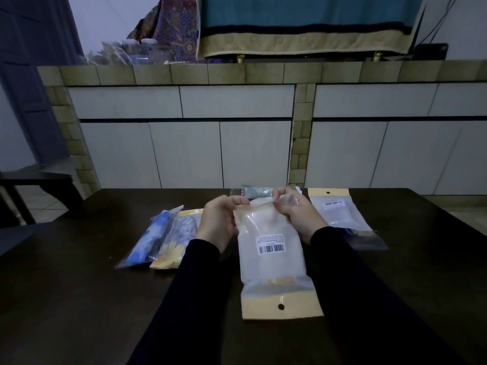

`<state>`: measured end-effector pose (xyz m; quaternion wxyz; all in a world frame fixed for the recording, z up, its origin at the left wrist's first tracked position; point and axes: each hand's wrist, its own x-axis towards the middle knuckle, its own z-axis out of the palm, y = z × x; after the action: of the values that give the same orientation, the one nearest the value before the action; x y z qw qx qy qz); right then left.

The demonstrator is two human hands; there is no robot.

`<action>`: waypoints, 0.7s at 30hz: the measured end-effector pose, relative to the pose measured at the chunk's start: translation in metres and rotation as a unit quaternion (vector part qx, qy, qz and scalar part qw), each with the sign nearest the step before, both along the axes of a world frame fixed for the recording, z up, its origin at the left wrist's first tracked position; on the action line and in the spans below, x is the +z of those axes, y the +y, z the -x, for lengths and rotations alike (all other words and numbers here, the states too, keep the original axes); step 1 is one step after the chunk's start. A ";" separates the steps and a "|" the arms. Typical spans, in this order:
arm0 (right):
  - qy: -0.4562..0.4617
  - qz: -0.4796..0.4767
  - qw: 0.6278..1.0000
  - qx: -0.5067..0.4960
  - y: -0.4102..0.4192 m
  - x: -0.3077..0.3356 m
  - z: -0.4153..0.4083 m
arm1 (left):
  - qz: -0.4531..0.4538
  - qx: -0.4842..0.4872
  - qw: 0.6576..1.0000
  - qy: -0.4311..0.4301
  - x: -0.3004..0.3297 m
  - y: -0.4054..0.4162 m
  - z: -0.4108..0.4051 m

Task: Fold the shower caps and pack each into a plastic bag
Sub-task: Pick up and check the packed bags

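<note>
Frosted bag (pixel 274 259) w/ barcode label, yellow header nearest; L hand (pixel 220 222) + R hand (pixel 297 214) both pinch its far end.

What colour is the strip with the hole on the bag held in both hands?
Pale yellow strip, clearest in the head view, at the near end of the bag.

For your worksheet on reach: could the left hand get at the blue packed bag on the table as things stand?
Probably yes, once freed. The blue packed bag lies uncovered just left of the left hand, but that hand grips the frosted bag, as does the right hand.
</note>
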<state>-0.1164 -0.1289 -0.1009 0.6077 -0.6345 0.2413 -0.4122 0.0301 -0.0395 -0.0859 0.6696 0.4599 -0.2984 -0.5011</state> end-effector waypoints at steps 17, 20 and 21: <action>-0.101 -0.120 0.988 -0.011 0.005 0.008 0.007 | 0.095 0.088 0.952 -0.277 -0.005 -0.001 -0.001; -0.015 -0.067 0.997 -0.034 0.007 0.006 0.001 | 0.103 0.089 0.956 -0.258 -0.003 0.001 0.007; 0.010 -0.040 0.999 -0.034 0.006 0.003 0.001 | 0.104 0.091 0.961 -0.241 -0.003 0.002 0.007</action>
<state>-0.1173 -0.1225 -0.0975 0.6153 -0.6053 0.2853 -0.4165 0.0228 -0.0377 -0.0891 0.6649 0.5203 -0.4577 -0.2788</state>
